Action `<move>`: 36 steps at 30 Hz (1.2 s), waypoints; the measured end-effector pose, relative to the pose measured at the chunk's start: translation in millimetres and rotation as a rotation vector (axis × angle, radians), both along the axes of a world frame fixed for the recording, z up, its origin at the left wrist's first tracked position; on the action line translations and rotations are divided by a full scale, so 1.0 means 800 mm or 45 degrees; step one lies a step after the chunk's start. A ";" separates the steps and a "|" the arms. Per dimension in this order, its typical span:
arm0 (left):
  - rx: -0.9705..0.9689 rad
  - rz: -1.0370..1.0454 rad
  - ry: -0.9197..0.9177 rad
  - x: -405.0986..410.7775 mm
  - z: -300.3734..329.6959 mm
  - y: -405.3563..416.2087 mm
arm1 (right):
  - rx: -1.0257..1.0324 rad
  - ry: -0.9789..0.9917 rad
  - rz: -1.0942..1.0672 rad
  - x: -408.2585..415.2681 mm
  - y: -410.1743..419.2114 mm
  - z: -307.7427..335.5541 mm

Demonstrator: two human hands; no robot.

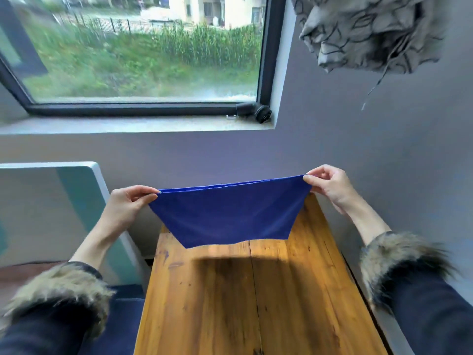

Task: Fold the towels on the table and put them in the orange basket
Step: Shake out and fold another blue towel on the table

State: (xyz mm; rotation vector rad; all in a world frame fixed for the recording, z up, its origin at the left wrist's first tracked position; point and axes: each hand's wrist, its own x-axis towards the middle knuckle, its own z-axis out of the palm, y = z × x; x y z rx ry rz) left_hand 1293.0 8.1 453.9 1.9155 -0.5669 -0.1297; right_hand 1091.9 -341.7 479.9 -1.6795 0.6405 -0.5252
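Head view: both hands' fingers (143, 192) pinch blue towel (227, 213), hiding table's (230, 290) far end.

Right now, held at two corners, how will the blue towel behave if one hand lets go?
Probably floppy: the blue towel sags between the left hand and right hand. Likely light, since fingertip pinches hold it. It would swing down.

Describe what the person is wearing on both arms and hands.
Both hands are bare: no gloves, rings or watch visible on the left hand or right hand. Each arm wears a dark navy sleeve ending in a shaggy brown-grey fur cuff, pushed back from the wrists.
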 end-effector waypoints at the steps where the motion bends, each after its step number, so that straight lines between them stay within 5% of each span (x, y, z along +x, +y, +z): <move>1: -0.033 0.009 -0.021 -0.001 0.009 0.000 | 0.012 -0.034 -0.002 -0.001 -0.001 0.009; 8: -0.198 0.079 -0.098 -0.007 0.041 -0.011 | 0.030 -0.118 0.080 -0.014 -0.011 0.042; 12: -0.204 0.088 -0.096 -0.004 0.049 -0.013 | -0.217 0.060 0.151 -0.015 -0.013 0.047; 25: 0.177 0.219 -0.090 0.010 0.014 -0.056 | -0.628 0.506 -0.115 0.024 -0.015 0.027; 32: 0.150 0.310 -0.351 0.016 0.018 -0.075 | -0.726 0.298 -0.252 0.030 -0.024 0.022; 36: 0.069 0.239 -0.195 -0.004 -0.011 -0.061 | -0.540 0.222 -0.181 0.007 -0.023 -0.013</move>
